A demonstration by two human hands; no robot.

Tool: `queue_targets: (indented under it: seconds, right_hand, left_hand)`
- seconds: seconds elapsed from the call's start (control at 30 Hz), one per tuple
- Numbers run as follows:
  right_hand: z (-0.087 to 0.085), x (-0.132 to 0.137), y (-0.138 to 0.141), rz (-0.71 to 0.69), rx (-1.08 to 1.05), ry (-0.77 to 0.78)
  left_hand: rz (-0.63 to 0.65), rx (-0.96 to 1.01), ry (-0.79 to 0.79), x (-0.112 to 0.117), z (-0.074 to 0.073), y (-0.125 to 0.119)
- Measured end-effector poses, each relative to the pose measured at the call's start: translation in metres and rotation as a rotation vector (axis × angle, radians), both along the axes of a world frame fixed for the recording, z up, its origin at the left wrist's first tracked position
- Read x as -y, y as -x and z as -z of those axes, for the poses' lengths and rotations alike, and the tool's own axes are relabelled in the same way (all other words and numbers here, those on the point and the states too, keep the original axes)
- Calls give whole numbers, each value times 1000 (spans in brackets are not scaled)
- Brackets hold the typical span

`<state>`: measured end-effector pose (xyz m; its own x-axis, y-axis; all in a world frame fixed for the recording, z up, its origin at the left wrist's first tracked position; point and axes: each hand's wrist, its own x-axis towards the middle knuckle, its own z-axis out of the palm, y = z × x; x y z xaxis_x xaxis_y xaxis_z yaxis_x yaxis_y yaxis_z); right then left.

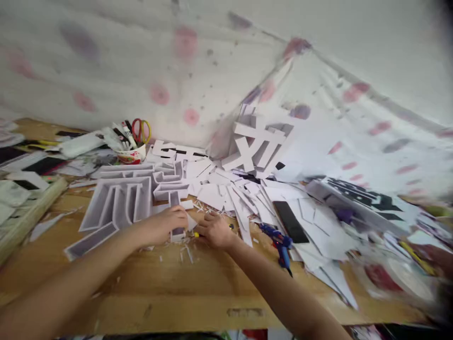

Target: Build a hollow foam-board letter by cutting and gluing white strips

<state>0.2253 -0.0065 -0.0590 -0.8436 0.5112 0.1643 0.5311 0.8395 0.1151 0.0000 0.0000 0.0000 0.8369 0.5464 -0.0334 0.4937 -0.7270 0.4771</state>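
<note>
My left hand (169, 225) is closed over a small white foam-board piece (178, 233) on the wooden table (148, 283), just in front of a large white three-dimensional letter form (120, 200). My right hand (214, 230) lies beside it, fingers curled around a small tool with a yellow tip (196, 234) that points at the piece. The picture is blurred by motion. White offcuts and slivers (187, 252) are scattered around both hands.
A blue glue gun (280, 244) lies right of my right hand, next to a black phone-like slab (290, 221). A cup with scissors and pens (132, 141) stands at the back. Piles of white board pieces (247, 198) and another letter shape (256, 146) cover the right side.
</note>
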Motion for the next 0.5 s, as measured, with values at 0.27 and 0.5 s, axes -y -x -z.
queue_targets:
  seconds: [0.27,0.5]
  right_hand:
    - [-4,0,-2,12,-69,-37]
    - [-3,-4,0,-14,7,15]
  left_hand:
    - [10,41,-15,1,4,3]
    - [9,38,-6,1,3,2]
